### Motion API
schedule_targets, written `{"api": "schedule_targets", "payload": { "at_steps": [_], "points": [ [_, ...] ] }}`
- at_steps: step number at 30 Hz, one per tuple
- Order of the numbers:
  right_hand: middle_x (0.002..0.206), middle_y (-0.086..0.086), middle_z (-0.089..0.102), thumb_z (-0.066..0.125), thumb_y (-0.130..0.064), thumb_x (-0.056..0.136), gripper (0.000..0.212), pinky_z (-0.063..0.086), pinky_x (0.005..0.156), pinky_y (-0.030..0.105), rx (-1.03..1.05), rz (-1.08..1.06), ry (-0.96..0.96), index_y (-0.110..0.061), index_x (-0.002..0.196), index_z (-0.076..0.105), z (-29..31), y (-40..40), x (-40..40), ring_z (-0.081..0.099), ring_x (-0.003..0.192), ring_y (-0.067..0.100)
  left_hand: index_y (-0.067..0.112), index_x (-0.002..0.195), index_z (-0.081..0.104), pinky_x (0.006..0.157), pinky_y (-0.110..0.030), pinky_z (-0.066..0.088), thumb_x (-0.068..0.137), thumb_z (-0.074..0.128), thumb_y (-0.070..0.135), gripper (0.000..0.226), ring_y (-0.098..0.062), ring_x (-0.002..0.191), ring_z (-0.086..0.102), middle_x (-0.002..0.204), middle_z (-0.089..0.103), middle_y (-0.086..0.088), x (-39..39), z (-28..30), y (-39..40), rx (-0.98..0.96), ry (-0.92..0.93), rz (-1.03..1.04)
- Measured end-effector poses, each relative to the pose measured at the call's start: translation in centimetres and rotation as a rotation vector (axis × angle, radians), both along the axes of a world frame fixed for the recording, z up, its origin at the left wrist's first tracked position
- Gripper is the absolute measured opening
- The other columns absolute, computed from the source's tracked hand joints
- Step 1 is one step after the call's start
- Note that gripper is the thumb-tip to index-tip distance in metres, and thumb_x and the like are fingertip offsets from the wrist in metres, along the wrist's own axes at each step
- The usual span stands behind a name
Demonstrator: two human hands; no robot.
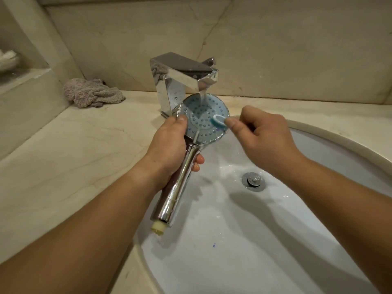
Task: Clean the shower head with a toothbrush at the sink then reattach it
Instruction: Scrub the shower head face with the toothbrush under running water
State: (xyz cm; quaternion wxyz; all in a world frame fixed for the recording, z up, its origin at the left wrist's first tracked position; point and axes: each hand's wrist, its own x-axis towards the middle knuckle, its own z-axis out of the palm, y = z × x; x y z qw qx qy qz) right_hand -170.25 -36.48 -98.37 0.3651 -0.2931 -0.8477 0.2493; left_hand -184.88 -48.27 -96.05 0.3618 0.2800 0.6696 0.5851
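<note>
I'm in a home bathroom: a white basin (318,158) sunk in a beige marble counter (63,149), chrome tap (184,75) running, crumpled washcloth (91,92) by the wall.

Shower head scrubbed under running tap, frame centre.
Left hand (169,145) gripped chrome shower head (206,117) over sink (244,240); right hand (265,134) pinched toothbrush (218,120) against its nozzle face, below faucet (186,75).

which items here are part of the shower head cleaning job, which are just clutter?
In use:
shower head, held by left hand
toothbrush, pinched in right hand
faucet, running
sink

Lying about:
grey cloth on the counter
pale object on the left ledge, unclear
</note>
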Motion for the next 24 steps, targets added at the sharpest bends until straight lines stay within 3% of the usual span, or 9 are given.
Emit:
{"api": "schedule_targets", "payload": {
  "at_steps": [4,8,11,15,19,22,24],
  "points": [
    [0.053,-0.009,0.041,0.056,-0.048,0.095,0.037,0.034,0.050,0.030,0.131,0.096,-0.085,-0.021,0.070,0.049,-0.6,-0.9,-0.1,0.040,0.051,0.010,0.009,0.123,0.053,0.050,-0.036,0.054,0.111,0.033,0.038,0.037,-0.026,0.056,0.063,0.083,0.066,-0.021,0.1,-0.1,0.0,0.008,-0.007,-0.011],
    [0.051,-0.008,0.036,0.061,-0.043,0.094,0.041,0.030,0.051,0.031,0.053,-0.015,0.035,-0.021,0.066,0.041,-0.1,0.8,0.6,0.035,0.049,0.011,0.010,0.121,0.052,0.049,-0.035,0.053,0.111,0.032,0.036,0.034,-0.026,0.054,0.062,0.082,0.064,-0.022,0.0,0.1,-0.2,0.019,-0.027,-0.004],
    [0.051,-0.010,0.035,0.058,-0.044,0.094,0.039,0.029,0.049,0.029,0.142,0.081,-0.040,-0.024,0.067,0.040,-0.5,-0.3,0.3,0.035,0.050,0.009,0.008,0.121,0.052,0.050,-0.036,0.053,0.111,0.033,0.036,0.036,-0.027,0.055,0.062,0.081,0.065,-0.022,0.1,0.0,0.0,0.018,-0.023,-0.007],
    [0.052,-0.007,0.038,0.061,-0.040,0.095,0.040,0.029,0.051,0.029,0.010,-0.011,0.038,-0.020,0.067,0.043,-0.4,0.9,0.6,0.035,0.050,0.010,0.009,0.120,0.053,0.049,-0.036,0.053,0.111,0.032,0.036,0.036,-0.026,0.055,0.062,0.081,0.063,-0.022,-0.1,0.0,-0.1,0.015,-0.014,-0.001],
    [0.049,-0.010,0.035,0.060,-0.041,0.095,0.041,0.027,0.048,0.026,0.096,0.056,-0.027,-0.029,0.063,0.036,-0.3,0.4,0.6,0.033,0.048,0.004,0.009,0.120,0.051,0.048,-0.035,0.053,0.111,0.031,0.036,0.034,-0.025,0.053,0.062,0.081,0.064,-0.020,0.0,0.0,0.0,0.011,0.012,-0.030],
    [0.051,-0.007,0.035,0.061,-0.040,0.096,0.042,0.027,0.049,0.029,-0.017,-0.059,0.061,-0.021,0.064,0.040,0.0,1.3,0.4,0.032,0.049,0.007,0.012,0.120,0.051,0.052,-0.039,0.055,0.111,0.033,0.036,0.032,-0.028,0.055,0.063,0.080,0.064,-0.020,0.0,-0.1,0.0,0.009,0.019,-0.034],
    [0.050,-0.009,0.035,0.060,-0.040,0.095,0.043,0.029,0.050,0.030,0.016,-0.018,0.033,-0.026,0.062,0.037,0.1,0.8,0.2,0.033,0.049,0.007,0.015,0.117,0.052,0.053,-0.040,0.056,0.111,0.033,0.037,0.029,-0.028,0.056,0.063,0.081,0.064,-0.019,0.2,-0.1,0.0,0.002,0.032,-0.056]
  ]
}}
